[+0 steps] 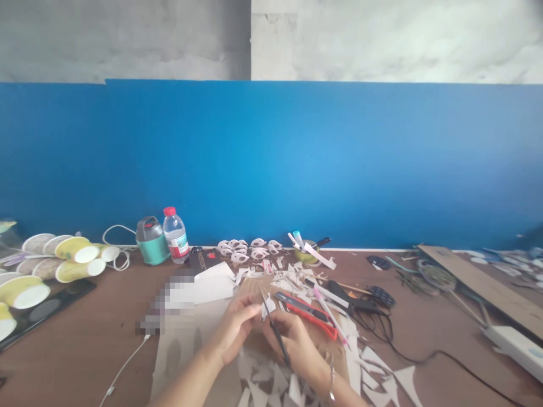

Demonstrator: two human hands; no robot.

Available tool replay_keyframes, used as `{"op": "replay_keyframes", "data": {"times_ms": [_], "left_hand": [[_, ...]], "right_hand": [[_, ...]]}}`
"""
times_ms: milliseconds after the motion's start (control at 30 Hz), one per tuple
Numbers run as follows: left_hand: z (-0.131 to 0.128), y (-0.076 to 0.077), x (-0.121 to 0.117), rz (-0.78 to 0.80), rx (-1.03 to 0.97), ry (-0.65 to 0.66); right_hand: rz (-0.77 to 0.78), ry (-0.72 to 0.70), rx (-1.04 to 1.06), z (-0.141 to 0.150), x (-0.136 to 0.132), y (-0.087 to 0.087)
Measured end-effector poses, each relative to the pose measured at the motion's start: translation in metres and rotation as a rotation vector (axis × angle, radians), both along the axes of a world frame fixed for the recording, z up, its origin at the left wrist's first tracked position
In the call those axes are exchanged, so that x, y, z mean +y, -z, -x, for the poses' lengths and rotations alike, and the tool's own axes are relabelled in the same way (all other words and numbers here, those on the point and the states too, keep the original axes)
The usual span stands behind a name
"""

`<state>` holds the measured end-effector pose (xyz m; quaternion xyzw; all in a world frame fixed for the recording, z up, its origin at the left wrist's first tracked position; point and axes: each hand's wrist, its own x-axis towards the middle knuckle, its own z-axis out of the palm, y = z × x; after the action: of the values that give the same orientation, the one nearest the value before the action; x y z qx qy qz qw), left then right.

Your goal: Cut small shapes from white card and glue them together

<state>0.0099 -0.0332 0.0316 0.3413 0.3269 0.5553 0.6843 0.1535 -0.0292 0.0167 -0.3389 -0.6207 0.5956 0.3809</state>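
My left hand [238,323] is closed, its thumb and finger pinching the edge of a small white paper piece [268,306] in the middle of the cardboard. Close beside it, my right hand [292,339] grips a pair of scissors with dark handles [279,338]. The blades point up and away from me, next to the paper piece; whether they touch it I cannot tell. Just beyond my right hand lies a red-orange cutter knife [311,317]. White paper scraps [271,381] are scattered under and around both hands.
Several white cut-out shapes [240,258] line the back edge. A water bottle [175,236] and a teal container [153,243] stand at back left, near stacked paper cups [80,270]. A tape roll [307,254], a glue gun [352,299] with cable and a power strip [515,347] lie rightward.
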Motion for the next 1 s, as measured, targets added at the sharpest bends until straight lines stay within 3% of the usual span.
{"op": "replay_keyframes", "data": {"times_ms": [167,433,833,1000], "left_hand": [[-0.001,0.004,0.001,0.037,0.093,-0.123],[0.015,0.002,0.006,-0.019,0.312,-0.041],[0.019,0.000,0.007,0.022,0.268,-0.041],[0.007,0.002,0.004,0.057,0.084,-0.084]], "right_hand": [[0.042,-0.007,-0.030,-0.001,-0.001,0.003],[0.060,-0.078,-0.089,-0.006,0.002,0.002],[-0.060,-0.046,-0.088,-0.003,0.001,-0.003],[-0.020,-0.020,-0.072,-0.001,0.001,-0.002]]}}
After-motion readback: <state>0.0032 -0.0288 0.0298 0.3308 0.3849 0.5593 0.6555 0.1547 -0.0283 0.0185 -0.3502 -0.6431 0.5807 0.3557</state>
